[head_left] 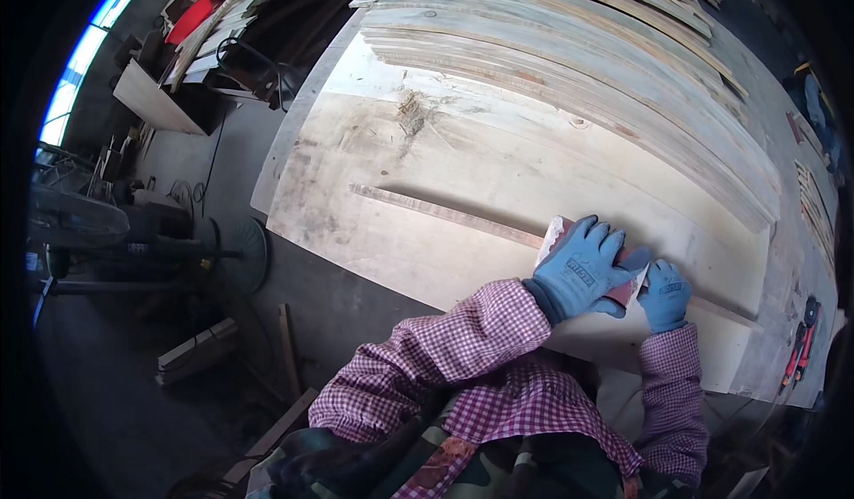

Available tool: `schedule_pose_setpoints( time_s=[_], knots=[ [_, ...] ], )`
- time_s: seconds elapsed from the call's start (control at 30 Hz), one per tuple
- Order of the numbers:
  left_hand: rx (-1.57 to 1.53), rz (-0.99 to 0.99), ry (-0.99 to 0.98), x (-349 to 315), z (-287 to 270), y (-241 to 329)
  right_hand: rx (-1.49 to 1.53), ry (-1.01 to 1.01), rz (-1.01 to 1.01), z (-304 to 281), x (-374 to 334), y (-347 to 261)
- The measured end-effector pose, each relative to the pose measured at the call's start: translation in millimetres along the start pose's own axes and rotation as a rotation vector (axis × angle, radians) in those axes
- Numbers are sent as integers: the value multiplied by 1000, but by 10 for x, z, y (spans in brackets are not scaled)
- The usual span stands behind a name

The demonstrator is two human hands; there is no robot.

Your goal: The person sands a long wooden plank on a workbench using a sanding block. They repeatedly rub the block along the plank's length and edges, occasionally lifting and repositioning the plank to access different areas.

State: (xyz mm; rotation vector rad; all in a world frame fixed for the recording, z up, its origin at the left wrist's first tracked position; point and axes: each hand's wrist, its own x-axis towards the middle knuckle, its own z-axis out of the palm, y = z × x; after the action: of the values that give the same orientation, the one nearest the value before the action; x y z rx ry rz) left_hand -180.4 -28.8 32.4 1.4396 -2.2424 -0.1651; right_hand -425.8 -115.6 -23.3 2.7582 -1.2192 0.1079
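Observation:
Both my hands wear blue gloves and press a folded sheet of sandpaper [552,235], white on one side and reddish on the other, onto a long thin wooden strip [445,213]. My left hand [580,268] lies flat over the sandpaper. My right hand [664,293] holds its right edge. The strip lies across a large pale wooden board [374,232] on the workbench. The sandpaper is mostly hidden under my gloves.
A stack of many long thin wooden strips [569,63] lies across the far side of the board. A fan on a round base [238,254] stands on the floor at left, with wood offcuts [196,346] near it. Red-handled tools [801,352] lie at far right.

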Motion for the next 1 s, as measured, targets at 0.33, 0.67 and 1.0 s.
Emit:
schedule_pose_setpoints(
  time_s=[0.33, 0.67, 1.0],
  knots=[
    [528, -892, 320, -1983, -1537, -2175, 105, 38, -16, -135, 128, -133],
    [120, -362, 77, -99, -95, 4, 113, 43, -46, -113, 93, -99],
    [547, -741, 223, -1243, -1293, -1497, 137, 6, 34, -126, 43, -42]
  ],
)
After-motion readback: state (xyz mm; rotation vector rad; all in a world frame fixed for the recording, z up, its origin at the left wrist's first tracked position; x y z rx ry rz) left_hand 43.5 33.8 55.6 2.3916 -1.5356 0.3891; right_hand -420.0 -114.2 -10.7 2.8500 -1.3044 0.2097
